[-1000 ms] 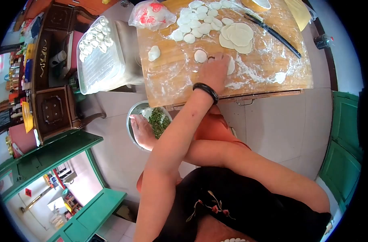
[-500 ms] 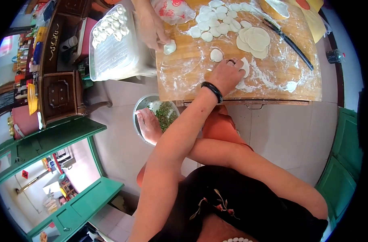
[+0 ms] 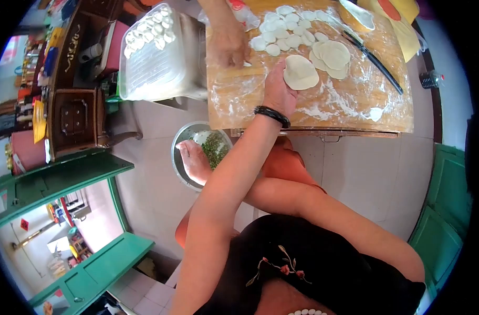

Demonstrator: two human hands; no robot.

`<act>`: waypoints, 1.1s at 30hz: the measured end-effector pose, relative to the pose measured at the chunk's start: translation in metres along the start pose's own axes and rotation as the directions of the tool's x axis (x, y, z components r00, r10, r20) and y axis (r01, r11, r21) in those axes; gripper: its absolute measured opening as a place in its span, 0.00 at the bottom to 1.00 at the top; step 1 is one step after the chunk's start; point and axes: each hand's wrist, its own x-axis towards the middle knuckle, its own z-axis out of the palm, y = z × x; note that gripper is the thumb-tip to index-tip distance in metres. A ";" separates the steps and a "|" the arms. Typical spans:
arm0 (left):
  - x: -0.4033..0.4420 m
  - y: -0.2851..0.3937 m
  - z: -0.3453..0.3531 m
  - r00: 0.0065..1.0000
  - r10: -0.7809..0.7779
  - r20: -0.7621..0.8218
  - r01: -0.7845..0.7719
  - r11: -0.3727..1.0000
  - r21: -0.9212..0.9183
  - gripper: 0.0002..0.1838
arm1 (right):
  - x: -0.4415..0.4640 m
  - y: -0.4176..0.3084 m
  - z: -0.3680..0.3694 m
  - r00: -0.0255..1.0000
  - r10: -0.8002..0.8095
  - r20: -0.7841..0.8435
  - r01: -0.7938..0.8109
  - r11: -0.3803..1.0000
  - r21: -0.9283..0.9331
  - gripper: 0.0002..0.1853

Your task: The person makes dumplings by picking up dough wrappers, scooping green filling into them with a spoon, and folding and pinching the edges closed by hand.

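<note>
- Holding the wrapper [image 3: 301,72] in your left hand [image 3: 280,89], you've got it gripped over the table [image 3: 239,102], just left of the stack [image 3: 334,56]!
- Near left, your right hand [image 3: 194,161] is at the bowl [image 3: 189,131]; can't tell if it grips anything.
- Far left, another person's hand [image 3: 228,46], fingers curled downward.

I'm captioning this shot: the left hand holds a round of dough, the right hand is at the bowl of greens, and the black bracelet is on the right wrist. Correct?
Not quite: the black bracelet is on the left wrist, as the head view shows. The rest stands: the left hand holds a round of dough, and the right hand is at the bowl of greens.
</note>
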 end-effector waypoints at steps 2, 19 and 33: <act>-0.017 0.015 0.007 0.999 0.034 0.007 -0.034 0.999 0.034 0.15 | -0.002 0.004 0.004 0.998 0.046 0.046 -0.049 0.997 0.065 0.12; -0.332 0.164 -0.178 0.708 0.590 -0.387 -0.702 0.647 -0.297 0.24 | -0.015 0.061 -0.030 0.903 0.229 0.365 0.015 0.830 -0.558 0.28; -0.401 0.170 -0.234 0.471 0.658 -0.587 -0.812 0.584 0.004 0.19 | 0.024 0.083 -0.041 0.911 -0.045 0.410 0.321 0.700 -0.638 0.06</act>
